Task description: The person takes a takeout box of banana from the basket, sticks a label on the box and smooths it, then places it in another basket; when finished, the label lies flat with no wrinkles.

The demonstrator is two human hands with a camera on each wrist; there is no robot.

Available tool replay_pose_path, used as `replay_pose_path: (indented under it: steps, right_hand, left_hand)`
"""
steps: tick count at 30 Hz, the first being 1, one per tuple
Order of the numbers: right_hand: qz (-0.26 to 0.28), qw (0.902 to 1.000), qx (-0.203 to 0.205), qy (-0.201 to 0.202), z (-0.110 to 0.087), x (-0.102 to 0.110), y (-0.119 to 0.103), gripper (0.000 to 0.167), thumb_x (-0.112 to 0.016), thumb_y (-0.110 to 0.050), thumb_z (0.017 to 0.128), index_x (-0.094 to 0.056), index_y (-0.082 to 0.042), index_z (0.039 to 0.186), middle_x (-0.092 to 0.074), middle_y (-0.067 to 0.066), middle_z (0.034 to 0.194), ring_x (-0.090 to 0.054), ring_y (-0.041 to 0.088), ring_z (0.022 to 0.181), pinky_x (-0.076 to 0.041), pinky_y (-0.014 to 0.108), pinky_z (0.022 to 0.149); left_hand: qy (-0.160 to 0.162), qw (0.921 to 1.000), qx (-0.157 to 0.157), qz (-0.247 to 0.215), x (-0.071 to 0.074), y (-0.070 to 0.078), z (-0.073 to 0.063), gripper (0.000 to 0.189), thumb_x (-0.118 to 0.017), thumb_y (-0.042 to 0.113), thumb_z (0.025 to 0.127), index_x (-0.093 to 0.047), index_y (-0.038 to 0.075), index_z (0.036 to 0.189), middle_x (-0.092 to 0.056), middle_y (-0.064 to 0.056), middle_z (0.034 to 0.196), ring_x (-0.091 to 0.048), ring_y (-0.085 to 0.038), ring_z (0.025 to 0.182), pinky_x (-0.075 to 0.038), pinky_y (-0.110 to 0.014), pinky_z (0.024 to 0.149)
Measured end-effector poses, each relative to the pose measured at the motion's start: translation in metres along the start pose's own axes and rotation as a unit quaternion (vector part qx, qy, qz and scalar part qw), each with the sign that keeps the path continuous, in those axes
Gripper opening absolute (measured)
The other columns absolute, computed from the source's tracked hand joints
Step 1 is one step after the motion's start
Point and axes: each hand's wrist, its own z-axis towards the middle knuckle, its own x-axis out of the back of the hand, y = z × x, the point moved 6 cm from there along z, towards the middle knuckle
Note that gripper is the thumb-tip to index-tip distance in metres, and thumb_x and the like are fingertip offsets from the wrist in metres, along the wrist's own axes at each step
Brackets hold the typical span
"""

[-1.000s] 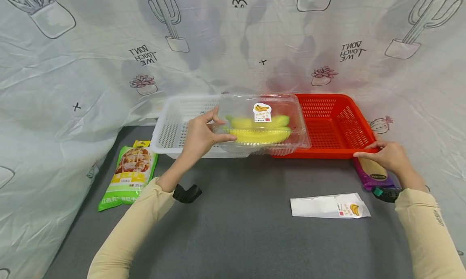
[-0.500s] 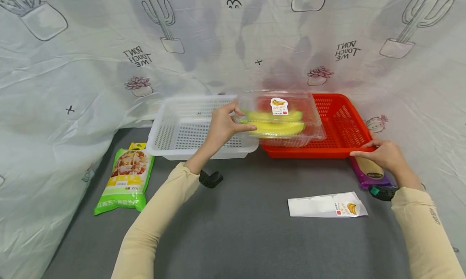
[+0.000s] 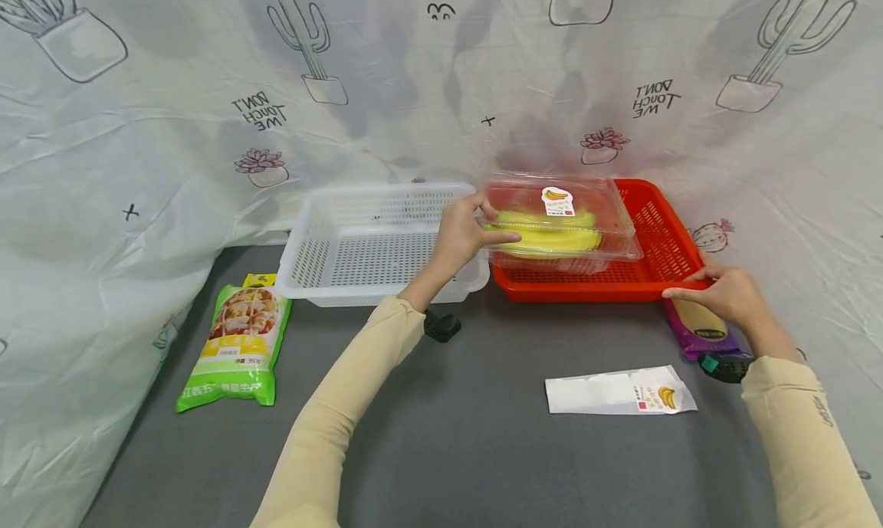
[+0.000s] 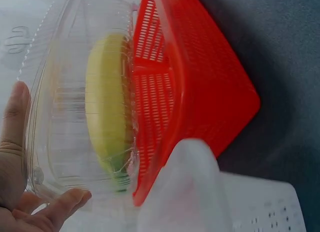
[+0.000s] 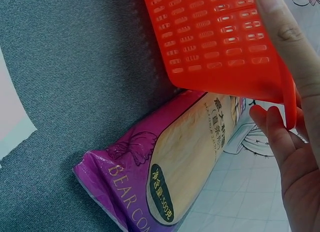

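Observation:
My left hand (image 3: 461,233) grips the left end of a clear plastic clamshell box (image 3: 614,237) with yellow bananas (image 3: 552,233) inside and a banana sticker on its lid. The box is held over the left part of a red plastic basket (image 3: 662,237). In the left wrist view, a banana (image 4: 107,102) shows through the box wall, close over the basket's rim (image 4: 182,82). With thumb and fingers, my right hand (image 3: 734,298) pinches the basket's front right corner. In the right wrist view, fingertips (image 5: 274,119) lie under the basket's rim and the thumb on its other side.
Left of the red basket stands a white plastic basket (image 3: 297,279). A green food bag (image 3: 237,344) lies at the far left, with a small yellow packet (image 3: 258,280) behind it. A purple pasta bag (image 5: 165,157) lies beside the red basket; a white paper strip (image 3: 593,394) is in front.
My left hand has carried the banana box rightward, from above the white basket to above the red one. The right hand keeps its hold on the red basket's corner.

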Motion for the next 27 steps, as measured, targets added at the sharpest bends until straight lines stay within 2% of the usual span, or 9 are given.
replay_pose_path:
  steps: [2,5,8,12,14,19,21,24,27]
  right_hand:
    - [-0.006,1.0,0.0,0.0,0.0,0.001,0.001,0.078,-0.072,-0.054,0.079,-0.059,0.017,0.109,-0.057,0.034,0.102,-0.045,0.037,0.087,-0.048,0.03,0.053]
    - [-0.014,0.9999,-0.003,0.002,0.0,0.001,0.002,0.08,-0.072,-0.056,0.078,-0.059,0.017,0.109,-0.057,0.035,0.102,-0.045,0.037,0.086,-0.049,0.031,0.053]
    - [-0.019,0.9998,-0.003,0.003,0.001,0.002,0.003,0.08,-0.072,-0.056,0.078,-0.06,0.017,0.108,-0.057,0.034,0.101,-0.045,0.037,0.087,-0.048,0.031,0.053]
    - [-0.019,0.9998,-0.001,0.005,0.002,0.002,0.004,0.078,-0.073,-0.055,0.078,-0.061,0.016,0.107,-0.057,0.034,0.101,-0.044,0.038,0.087,-0.047,0.031,0.053]
    - [-0.018,0.9998,0.003,0.007,0.002,0.001,0.004,0.076,-0.074,-0.054,0.077,-0.062,0.015,0.106,-0.057,0.034,0.107,-0.045,0.04,0.089,-0.046,0.03,0.054]
    - [-0.016,0.9996,0.017,0.016,0.003,0.001,0.001,0.068,-0.076,-0.051,0.076,-0.067,0.011,0.102,-0.059,0.035,0.108,-0.046,0.038,0.088,-0.042,0.03,0.054]
    - [-0.016,0.9996,0.017,0.017,0.004,0.002,0.001,0.067,-0.076,-0.052,0.076,-0.068,0.01,0.101,-0.06,0.034,0.101,-0.046,0.036,0.085,-0.041,0.03,0.054]
    - [-0.022,0.9995,0.016,0.014,0.005,0.002,0.001,0.07,-0.075,-0.053,0.076,-0.067,0.011,0.103,-0.055,0.036,0.12,-0.046,0.04,0.089,-0.04,0.03,0.055]
    - [-0.027,0.9995,0.015,0.01,0.006,0.002,0.001,0.073,-0.076,-0.053,0.076,-0.066,0.013,0.105,-0.037,0.038,0.138,-0.046,0.046,0.097,-0.04,0.029,0.055]
  left_hand:
    - [-0.003,1.0,0.002,-0.001,-0.01,0.0,0.004,0.048,-0.091,0.032,0.062,-0.059,0.001,0.082,-0.067,-0.018,0.095,-0.035,-0.01,0.054,-0.024,-0.023,0.046]
    - [-0.009,0.9999,0.0,0.008,-0.024,0.001,0.008,0.048,-0.09,0.033,0.062,-0.057,0.003,0.082,-0.067,-0.015,0.086,-0.036,-0.009,0.052,-0.024,-0.022,0.045]
    - [-0.012,0.9999,0.0,0.007,-0.037,0.001,0.01,0.048,-0.089,0.033,0.064,-0.056,0.005,0.084,-0.057,-0.009,0.064,-0.039,-0.013,0.046,-0.028,-0.02,0.044]
    - [-0.007,0.9999,0.005,-0.014,-0.055,-0.002,0.009,0.047,-0.088,0.032,0.065,-0.057,0.003,0.085,-0.057,-0.005,0.062,-0.043,-0.016,0.045,-0.031,-0.02,0.043]
    - [-0.002,0.9998,0.012,-0.017,-0.063,-0.005,0.008,0.047,-0.088,0.033,0.065,-0.058,0.003,0.086,-0.056,-0.005,0.06,-0.039,-0.015,0.044,-0.029,-0.02,0.043]
    - [0.009,0.9997,0.02,-0.008,-0.081,-0.011,0.005,0.046,-0.087,0.034,0.066,-0.059,0.005,0.087,-0.054,-0.003,0.058,-0.028,-0.011,0.046,-0.025,-0.021,0.043]
    - [0.008,0.9997,0.022,-0.001,-0.086,-0.012,0.004,0.045,-0.087,0.035,0.066,-0.059,0.006,0.087,-0.054,-0.002,0.057,-0.029,-0.01,0.047,-0.025,-0.021,0.043]
    - [0.004,0.9995,0.029,0.006,-0.093,-0.014,0.003,0.044,-0.087,0.035,0.066,-0.06,0.007,0.086,-0.053,-0.002,0.055,-0.034,-0.011,0.05,-0.027,-0.022,0.044]
    - [0.002,0.9991,0.041,0.004,-0.099,-0.017,0.003,0.042,-0.087,0.033,0.066,-0.061,0.007,0.085,-0.053,-0.001,0.055,-0.048,-0.013,0.058,-0.034,-0.021,0.045]
